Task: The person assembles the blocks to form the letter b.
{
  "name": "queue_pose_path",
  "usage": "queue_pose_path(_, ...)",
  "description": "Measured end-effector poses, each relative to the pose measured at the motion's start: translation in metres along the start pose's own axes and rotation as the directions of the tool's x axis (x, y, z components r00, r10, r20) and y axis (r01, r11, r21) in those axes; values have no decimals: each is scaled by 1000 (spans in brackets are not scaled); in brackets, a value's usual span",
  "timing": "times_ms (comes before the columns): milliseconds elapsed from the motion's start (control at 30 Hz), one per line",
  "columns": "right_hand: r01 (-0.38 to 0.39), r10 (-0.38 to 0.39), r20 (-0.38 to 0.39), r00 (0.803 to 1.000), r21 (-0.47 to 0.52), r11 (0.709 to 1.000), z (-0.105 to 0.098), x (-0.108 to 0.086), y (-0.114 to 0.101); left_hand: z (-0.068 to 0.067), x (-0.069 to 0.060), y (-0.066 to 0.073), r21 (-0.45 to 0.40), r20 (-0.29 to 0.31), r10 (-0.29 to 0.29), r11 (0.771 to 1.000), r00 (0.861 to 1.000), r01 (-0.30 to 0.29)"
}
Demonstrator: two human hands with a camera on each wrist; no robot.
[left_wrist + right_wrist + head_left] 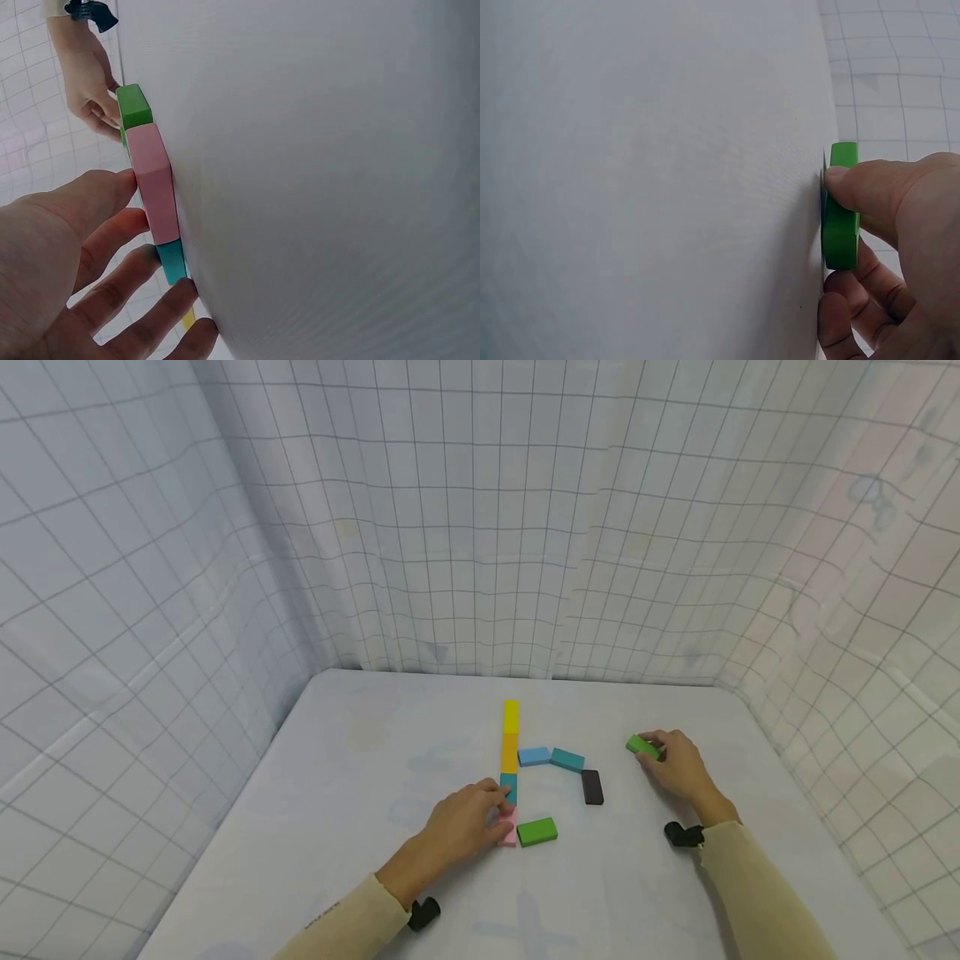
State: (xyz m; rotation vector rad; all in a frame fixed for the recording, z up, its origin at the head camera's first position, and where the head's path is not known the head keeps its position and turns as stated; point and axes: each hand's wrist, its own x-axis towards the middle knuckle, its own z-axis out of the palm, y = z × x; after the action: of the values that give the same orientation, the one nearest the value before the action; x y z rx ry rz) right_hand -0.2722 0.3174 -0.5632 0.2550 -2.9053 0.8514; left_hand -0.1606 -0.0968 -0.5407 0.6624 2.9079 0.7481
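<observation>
My left hand (467, 821) is at the near end of a straight column of blocks. Its thumb touches the pink block (152, 180) and its spread fingers reach along the teal block (172, 260) beyond it. On the right of the table, my right hand (677, 767) pinches a green block (843, 232) between thumb and fingers, low over the tabletop. Beside the pink block lies another green block (537, 832). A yellow block (511, 717) and an orange-yellow block (509, 753) form the far part of the column.
From the column, a light blue block (534, 757), a second teal block (567, 760) and a black block (592, 787) curve out to the right. White gridded curtains (480, 527) surround the back and sides of the white table (360, 827).
</observation>
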Motion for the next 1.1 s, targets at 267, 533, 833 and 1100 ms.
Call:
queue_pose_path(267,1,-1,2,1000,-9,1000,1,-1,2,1,-1,-2,-10,-11,34,999,999,-35)
queue_pose_path(533,-3,3,10,1000,-8,1000,0,-6,-2,3,-1,-3,-2,-8,32,999,999,-32)
queue_pose_path(833,-4,4,23,1000,2,1000,-3,-9,-9,1,0,-2,4,2,19,1000,1000,-19)
queue_pose_path(1100,19,-19,18,1000,0,1000,-4,-12,-24,0,0,-1,2,8,4,1000,1000,-4)
